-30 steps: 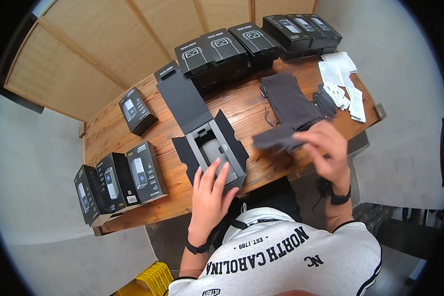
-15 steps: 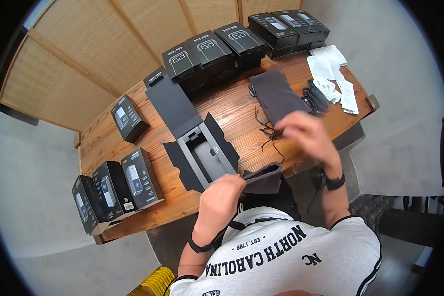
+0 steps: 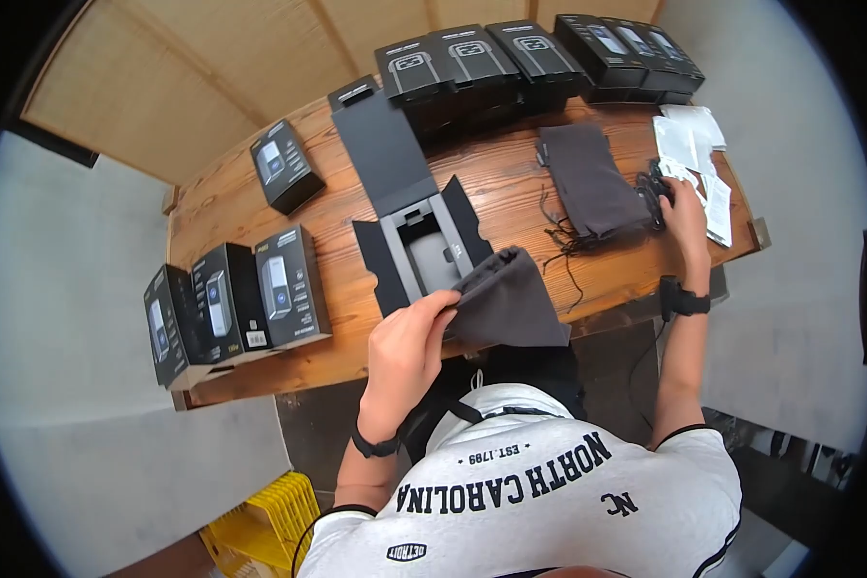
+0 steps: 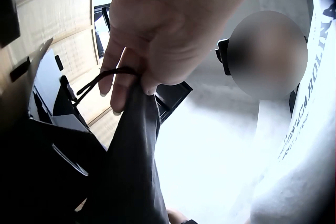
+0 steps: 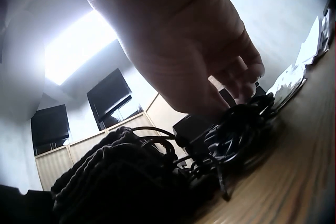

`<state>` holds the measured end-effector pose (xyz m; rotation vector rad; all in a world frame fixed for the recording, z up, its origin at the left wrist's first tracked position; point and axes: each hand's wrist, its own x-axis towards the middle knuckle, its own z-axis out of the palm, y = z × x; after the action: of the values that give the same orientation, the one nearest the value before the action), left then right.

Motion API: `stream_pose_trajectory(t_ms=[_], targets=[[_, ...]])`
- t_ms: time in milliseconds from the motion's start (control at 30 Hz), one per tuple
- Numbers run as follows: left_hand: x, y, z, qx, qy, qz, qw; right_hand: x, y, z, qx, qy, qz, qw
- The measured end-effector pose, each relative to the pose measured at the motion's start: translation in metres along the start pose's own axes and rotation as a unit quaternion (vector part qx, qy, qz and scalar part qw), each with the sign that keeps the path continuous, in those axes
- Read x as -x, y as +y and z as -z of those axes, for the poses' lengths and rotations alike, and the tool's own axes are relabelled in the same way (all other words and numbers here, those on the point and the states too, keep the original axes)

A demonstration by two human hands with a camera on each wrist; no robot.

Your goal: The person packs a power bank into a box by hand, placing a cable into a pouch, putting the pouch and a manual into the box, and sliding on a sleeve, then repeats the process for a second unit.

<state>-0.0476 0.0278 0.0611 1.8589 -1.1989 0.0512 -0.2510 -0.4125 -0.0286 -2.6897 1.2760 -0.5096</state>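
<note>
My left hand (image 3: 407, 349) pinches the top edge of a dark grey drawstring pouch (image 3: 512, 306), which hangs over the front of an open black box. In the left wrist view the pouch (image 4: 134, 150) drops from thumb and fingers, its black cord looped beside them. The open box (image 3: 383, 154) has its lid folded back and an insert with a recess. My right hand (image 3: 686, 223) is at a bundle of black cables (image 3: 651, 193); in the right wrist view thumb and fingertips close about the top of the coiled cables (image 5: 239, 129).
A pile of grey pouches (image 3: 597, 178) lies left of the cables, cords trailing. White papers (image 3: 684, 140) lie at the right end. Closed black boxes (image 3: 472, 63) line the back; more boxes (image 3: 289, 279) stand at the left. A yellow crate (image 3: 270, 520) sits on the floor.
The right hand carried a pouch from the pile to the left hand, which lifted off the box and took it. The right hand then moved right to the cables.
</note>
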Motion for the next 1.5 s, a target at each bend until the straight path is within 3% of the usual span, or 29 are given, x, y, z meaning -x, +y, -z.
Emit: stream_pose_trajectory(t_ms=[67, 133, 167, 233, 267, 400, 467, 500, 533, 600, 633, 700, 733, 800, 1000, 1100, 1200, 1267, 1300, 1400, 1467, 1500], targets=[[-0.003, 0.001, 0.003, -0.027, -0.020, -0.033, 0.999, 0.000, -0.005, 0.004, 0.006, 0.026, 0.006, 1.000], [-0.004, 0.000, 0.003, -0.034, -0.014, -0.022, 0.999, 0.001, -0.013, 0.010, -0.003, 0.154, 0.059, 0.986], [-0.005, -0.001, 0.002, -0.026, -0.004, -0.045, 0.999, 0.002, -0.023, 0.016, -0.005, 0.152, 0.065, 0.986], [-0.005, -0.001, 0.001, -0.020, 0.007, -0.063, 0.998, 0.007, -0.043, 0.026, -0.235, 0.178, -0.031, 0.955], [-0.006, 0.000, 0.001, -0.003, -0.001, -0.060, 0.998, 0.008, -0.045, 0.022, -0.424, 0.162, -0.004, 0.891], [-0.011, 0.006, 0.000, 0.015, -0.021, -0.078, 0.997, 0.048, -0.123, 0.059, -0.628, 0.016, 0.002, 0.778], [-0.011, 0.008, -0.002, 0.018, -0.023, -0.081, 0.996, 0.071, -0.162, 0.066, -0.681, -0.044, 0.060, 0.729], [-0.011, 0.008, -0.003, 0.020, -0.022, -0.084, 0.996, 0.076, -0.180, 0.082, -0.653, -0.110, 0.103, 0.743], [-0.011, 0.009, -0.003, 0.020, -0.023, -0.084, 0.996, 0.077, -0.199, 0.088, -0.649, -0.128, 0.188, 0.726], [-0.011, 0.011, -0.003, 0.026, -0.022, -0.088, 0.995, 0.079, -0.213, 0.091, -0.572, -0.147, 0.269, 0.761], [-0.011, 0.011, -0.002, 0.024, -0.021, -0.087, 0.996, 0.078, -0.220, 0.093, -0.573, -0.149, 0.270, 0.759], [-0.008, 0.011, -0.002, 0.017, -0.016, -0.098, 0.995, 0.075, -0.229, 0.098, -0.435, -0.151, 0.402, 0.792], [-0.007, 0.010, -0.002, 0.017, -0.015, -0.095, 0.995, 0.075, -0.232, 0.100, -0.435, -0.154, 0.402, 0.791], [-0.007, 0.009, -0.002, -0.005, -0.019, -0.125, 0.992, 0.076, -0.235, 0.105, -0.302, -0.200, 0.501, 0.786], [-0.004, 0.013, -0.003, -0.017, -0.043, -0.159, 0.986, 0.078, -0.248, 0.126, -0.110, -0.265, 0.515, 0.808], [-0.003, 0.011, -0.002, -0.010, -0.016, -0.163, 0.986, 0.067, -0.246, 0.116, -0.221, -0.225, 0.537, 0.782], [-0.001, 0.007, -0.001, 0.017, 0.024, -0.163, 0.986, 0.060, -0.242, 0.107, -0.300, -0.265, 0.531, 0.747], [0.000, 0.009, 0.003, 0.011, 0.039, -0.167, 0.985, 0.060, -0.240, 0.105, -0.377, -0.347, 0.452, 0.730], [-0.001, 0.011, 0.006, 0.006, 0.053, -0.173, 0.983, 0.060, -0.239, 0.106, -0.378, -0.347, 0.452, 0.729], [0.000, 0.011, 0.013, -0.002, 0.069, -0.184, 0.981, 0.063, -0.231, 0.109, -0.385, -0.304, 0.461, 0.739], [0.000, 0.007, 0.012, -0.017, 0.082, -0.201, 0.976, 0.064, -0.222, 0.111, -0.298, -0.216, 0.504, 0.781], [-0.001, 0.006, 0.011, -0.032, 0.095, -0.217, 0.971, 0.067, -0.222, 0.115, -0.323, -0.160, 0.503, 0.786]])
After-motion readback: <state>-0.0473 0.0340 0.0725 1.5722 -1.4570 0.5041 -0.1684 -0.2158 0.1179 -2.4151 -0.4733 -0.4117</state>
